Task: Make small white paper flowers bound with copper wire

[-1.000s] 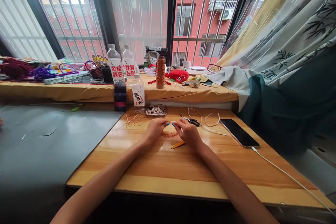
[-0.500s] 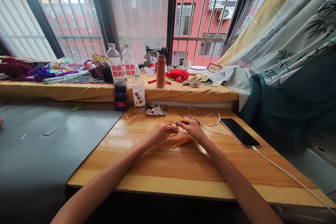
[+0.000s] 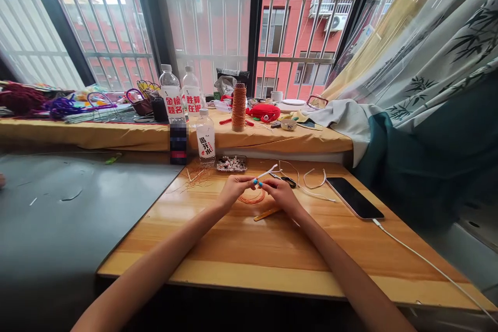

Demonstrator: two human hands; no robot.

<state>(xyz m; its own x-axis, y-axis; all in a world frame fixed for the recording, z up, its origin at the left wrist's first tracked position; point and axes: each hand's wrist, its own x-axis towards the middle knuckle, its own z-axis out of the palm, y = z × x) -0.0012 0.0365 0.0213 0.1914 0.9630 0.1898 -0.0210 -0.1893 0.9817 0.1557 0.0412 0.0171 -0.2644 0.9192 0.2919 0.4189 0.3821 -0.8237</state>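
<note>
Both forearms stretch out over the wooden table [image 3: 241, 249]. An orange stick [image 3: 266, 213] lies flat just under the right wrist. Left hand [image 3: 232, 190] and right hand [image 3: 280, 193] meet fingertip to fingertip, pinched tight on a thin white stick [image 3: 267, 171] that angles up and away to the right. Directly beneath the hands, a coil of orange thread [image 3: 252, 198] rests on the wood. Scissors [image 3: 286, 180] sit just beyond the right hand, a phone [image 3: 354, 197] well off to the right. Further back, a tray of beads [image 3: 231, 164], a water bottle [image 3: 205, 138], then the orange thread spool [image 3: 238, 107] on the ledge.
</note>
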